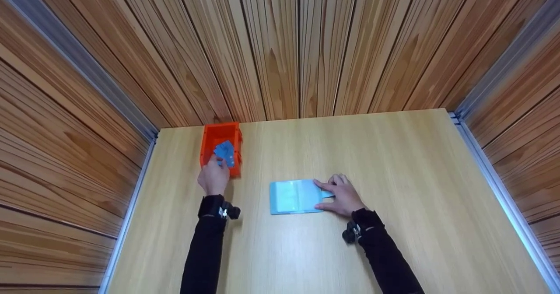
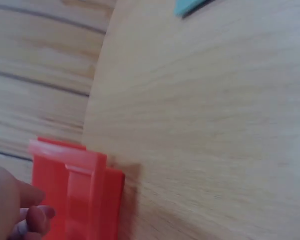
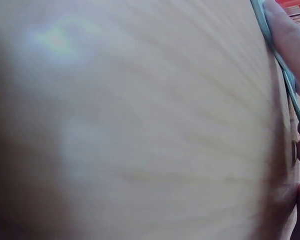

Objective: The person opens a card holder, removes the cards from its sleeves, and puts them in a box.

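An open light-blue card holder point(image 1: 294, 196) with clear shiny pockets lies on the table before me, a short strap at its right edge. My right hand point(image 1: 343, 194) holds it by that edge, index finger and thumb spread over its two right corners. In the right wrist view the fingers point(image 3: 292, 47) lie along the thin teal edge of the holder. At the orange bin point(image 1: 237, 171), my left hand point(image 1: 213, 178) reaches over the near wall and pinches blue cards point(image 1: 225, 151), which lie fanned inside. The left wrist view shows curled fingers point(image 2: 35, 217) by the bin; the cards are hidden there.
The bin stands at the table's back left corner, close to the wood-panelled back wall point(image 1: 280, 66). Side walls with metal rails point(image 1: 503, 189) bound the table point(image 1: 393, 154) on the left and right. Bare tabletop lies between the bin and the card holder.
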Available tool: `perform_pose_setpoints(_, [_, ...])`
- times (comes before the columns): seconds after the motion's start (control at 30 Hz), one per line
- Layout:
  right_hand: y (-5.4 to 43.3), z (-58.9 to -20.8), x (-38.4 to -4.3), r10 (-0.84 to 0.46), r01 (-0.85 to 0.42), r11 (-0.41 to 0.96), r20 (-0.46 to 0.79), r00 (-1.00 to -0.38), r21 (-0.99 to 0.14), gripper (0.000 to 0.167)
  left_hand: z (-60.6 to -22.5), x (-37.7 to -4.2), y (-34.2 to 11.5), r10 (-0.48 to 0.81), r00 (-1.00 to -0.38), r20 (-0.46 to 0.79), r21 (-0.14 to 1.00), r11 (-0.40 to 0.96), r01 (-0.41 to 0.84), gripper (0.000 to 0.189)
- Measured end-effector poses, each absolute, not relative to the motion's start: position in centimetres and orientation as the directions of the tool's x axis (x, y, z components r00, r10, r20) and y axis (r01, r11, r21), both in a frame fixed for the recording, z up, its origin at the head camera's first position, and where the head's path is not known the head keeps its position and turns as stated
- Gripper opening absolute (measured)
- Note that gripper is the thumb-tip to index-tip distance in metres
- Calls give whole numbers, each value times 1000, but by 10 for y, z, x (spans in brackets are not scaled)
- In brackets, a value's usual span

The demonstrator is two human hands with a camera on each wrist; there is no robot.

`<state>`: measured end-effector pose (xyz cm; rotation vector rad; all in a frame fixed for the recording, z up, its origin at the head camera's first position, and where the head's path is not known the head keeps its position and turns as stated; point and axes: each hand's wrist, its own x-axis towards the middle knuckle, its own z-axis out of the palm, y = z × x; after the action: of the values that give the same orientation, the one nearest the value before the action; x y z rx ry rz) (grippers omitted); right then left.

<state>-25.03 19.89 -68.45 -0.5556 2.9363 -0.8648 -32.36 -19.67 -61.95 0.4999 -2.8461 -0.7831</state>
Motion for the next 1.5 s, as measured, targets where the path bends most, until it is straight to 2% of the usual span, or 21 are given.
perform_pose_setpoints(0.23, [203, -684, -250, -332, -305, 792, 46, -942, -529, 85, -596, -308, -173, -289, -938, 192, 536, 831, -147, 27])
perform_pose_setpoints(0.4, [205, -686, -247, -345, -321, 782, 58, -937, -534, 83, -591, -287, -147, -171, -944, 282, 533, 846, 5, 17])
perform_pose_setpoints(0.47, [206, -686, -246, -351, -333, 779, 71, -934, -531, 82, -592, -278, -136, -92, -965, 244, 530, 846, 53, 15])
perform_pose_setpoints(0.6, [206, -686, -246, -341, -325, 785, 70, -938, -527, 83, -603, -259, -116, 88, -996, 30, 536, 839, 90, 26])
perform_pose_setpoints(0.7, [206, -685, -247, -331, -313, 791, 62, -941, -525, 83, -615, -249, -104, 203, -970, -132, 523, 846, 106, 42])
perform_pose_setpoints(0.8, [205, -684, -247, -338, -321, 791, 64, -939, -521, 83, -627, -242, -97, 272, -942, -198, 502, 853, 140, 51])
perform_pose_setpoints(1.03, [202, -682, -249, -354, -334, 786, 64, -933, -521, 82, -641, -236, -92, 277, -936, -218, 472, 869, 148, 59])
perform_pose_setpoints(1.27, [199, -677, -249, -351, -321, 794, 42, -935, -516, 83, -639, -236, -94, 271, -937, -222, 503, 855, 129, 58])
perform_pose_setpoints(1.5, [196, -678, -247, -377, -368, 777, 91, -922, -511, 74, -640, -234, -97, 251, -939, -233, 507, 856, 103, 57])
